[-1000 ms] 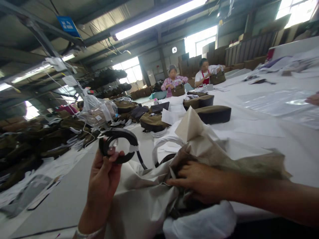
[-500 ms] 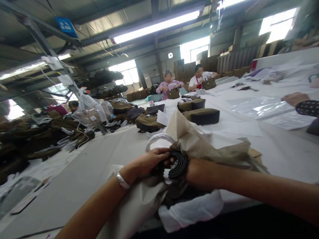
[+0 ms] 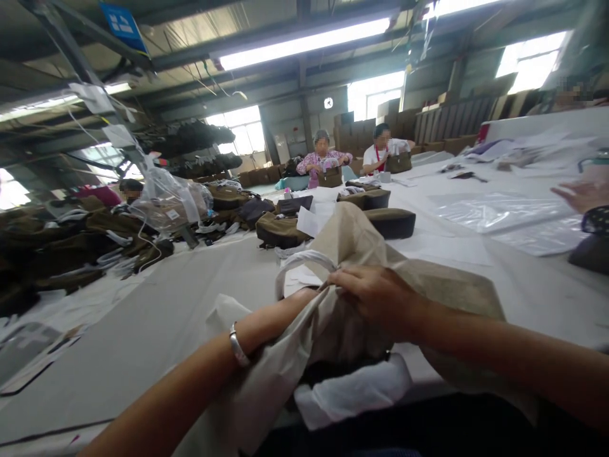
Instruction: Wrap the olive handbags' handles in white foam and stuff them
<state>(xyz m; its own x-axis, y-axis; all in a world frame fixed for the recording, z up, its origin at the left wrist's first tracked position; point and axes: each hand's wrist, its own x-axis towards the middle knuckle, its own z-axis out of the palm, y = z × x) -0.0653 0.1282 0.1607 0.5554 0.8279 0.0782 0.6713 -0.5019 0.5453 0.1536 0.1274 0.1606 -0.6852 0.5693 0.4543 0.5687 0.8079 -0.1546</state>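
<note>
My right hand (image 3: 368,289) pinches a fold of thin beige wrapping paper (image 3: 285,371), fingers closed on its edge. My left hand (image 3: 299,303) reaches in under that fold; its fingers are hidden by the paper and my right hand, so what they hold does not show. Just beyond, a white-wrapped handle loop (image 3: 302,257) arches up from the bag in front of me. The bag's dark body is mostly covered by the paper. Below my hands lies a white-wrapped roll (image 3: 354,390), near the table's front edge.
Olive and black bags (image 3: 280,230) lie on the white table (image 3: 204,285) ahead. Clear plastic sheets (image 3: 495,216) are spread at right, beside a co-worker's hand (image 3: 578,193). Two people handle bags at the far end. A metal post (image 3: 185,235) and piled bags (image 3: 61,254) stand left.
The coiled black strap that was at my left fingers is now out of sight. My left hand has gone under the paper, while my right hand has come up over it and gripped its edge.
</note>
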